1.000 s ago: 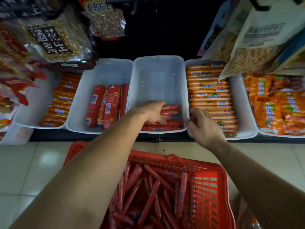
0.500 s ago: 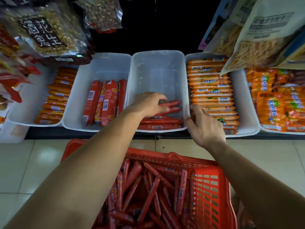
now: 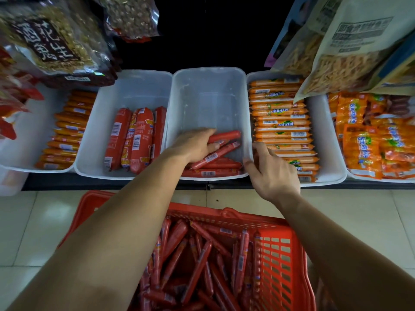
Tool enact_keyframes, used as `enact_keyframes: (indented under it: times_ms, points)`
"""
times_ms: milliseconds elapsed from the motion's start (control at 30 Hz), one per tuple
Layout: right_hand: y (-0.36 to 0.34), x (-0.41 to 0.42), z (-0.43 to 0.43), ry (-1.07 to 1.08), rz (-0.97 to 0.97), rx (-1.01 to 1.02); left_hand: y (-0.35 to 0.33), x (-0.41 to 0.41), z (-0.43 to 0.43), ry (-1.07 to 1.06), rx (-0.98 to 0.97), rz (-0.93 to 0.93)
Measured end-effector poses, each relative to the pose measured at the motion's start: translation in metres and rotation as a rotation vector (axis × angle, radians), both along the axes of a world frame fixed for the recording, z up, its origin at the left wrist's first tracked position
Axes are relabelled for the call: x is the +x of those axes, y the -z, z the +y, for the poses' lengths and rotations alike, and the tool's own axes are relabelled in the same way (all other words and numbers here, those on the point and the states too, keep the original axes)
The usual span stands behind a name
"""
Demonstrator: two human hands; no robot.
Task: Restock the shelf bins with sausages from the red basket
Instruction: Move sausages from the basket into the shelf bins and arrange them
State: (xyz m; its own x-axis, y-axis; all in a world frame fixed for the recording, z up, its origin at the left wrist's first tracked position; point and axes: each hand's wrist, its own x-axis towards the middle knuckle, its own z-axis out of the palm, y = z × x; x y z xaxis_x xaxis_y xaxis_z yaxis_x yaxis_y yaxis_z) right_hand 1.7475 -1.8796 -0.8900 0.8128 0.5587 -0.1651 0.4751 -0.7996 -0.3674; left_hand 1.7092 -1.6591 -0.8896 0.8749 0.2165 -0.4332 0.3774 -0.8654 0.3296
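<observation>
Dim overall, shelf back (image 3: pixel 213 30) pitch black, glare on snack bag (image 3: pixel 67 48) top left, fisheye warp + blur at edges

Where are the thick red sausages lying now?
In the head view the thick red sausages lie left of centre, in the white bin next to the middle bin.

The middle bin (image 3: pixel 208 97) is translucent white, holding red sausages (image 3: pixel 224 136) with white barcode labels. Right of it lie orange sausages (image 3: pixel 280 122) printed green. Before it, the lattice-walled basket (image 3: pixel 278 254) is red.
</observation>
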Motion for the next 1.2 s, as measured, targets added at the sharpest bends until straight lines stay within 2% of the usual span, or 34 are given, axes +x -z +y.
enact_keyframes:
  times_ms: [67, 133, 300, 433, 533, 667, 767, 867, 933, 967, 1033, 1100, 1133, 1200]
  points:
    - [-0.001, 0.000, 0.000, 0.000, 0.000, 0.000, 0.003, -0.006, 0.002, -0.010, -0.063, 0.020]
    - [-0.001, -0.001, 0.000, -0.005, -0.004, 0.002, 0.004, -0.013, 0.003, 0.028, -0.027, 0.050]
    - [-0.001, -0.001, -0.001, -0.006, -0.006, 0.000, 0.007, -0.018, 0.002, -0.016, 0.105, -0.141]
    - [0.000, -0.001, -0.001, -0.008, 0.000, -0.014, -0.006, -0.018, -0.003, -0.105, -0.042, -0.087]
    - [-0.006, 0.000, -0.002, 0.013, 0.109, 0.001, -0.038, -0.036, -0.008, -0.154, -0.079, -0.181]
    - [-0.035, -0.011, -0.003, 0.033, 0.064, -0.060, -0.086, -0.094, -0.015, -0.223, -0.137, -0.245]
    - [-0.065, -0.042, -0.002, 0.088, 0.061, 0.044, -0.105, -0.151, -0.024, -0.324, -0.176, -0.272]
    - [-0.083, -0.088, -0.006, 0.024, 0.025, 0.194, -0.101, -0.208, -0.043, -0.424, -0.157, -0.307]
    - [-0.086, -0.122, -0.011, -0.036, 0.001, 0.255, -0.087, -0.243, -0.057, -0.475, -0.167, -0.231]
    - [-0.082, -0.138, -0.013, -0.098, 0.028, 0.238, -0.079, -0.259, -0.063, -0.501, -0.201, -0.182]
    - [-0.062, -0.168, -0.018, -0.279, 0.178, 0.072, -0.061, -0.287, -0.073, -0.528, -0.231, -0.057]
    - [-0.030, -0.191, -0.023, -0.402, 0.347, -0.171, -0.042, -0.309, -0.081, -0.471, -0.117, 0.130]
    - [-0.013, -0.199, -0.027, -0.418, 0.411, -0.257, -0.033, -0.319, -0.084, -0.439, -0.054, 0.202]
    - [0.017, -0.211, -0.033, -0.382, 0.482, -0.334, -0.016, -0.332, -0.085, -0.457, -0.018, 0.224]
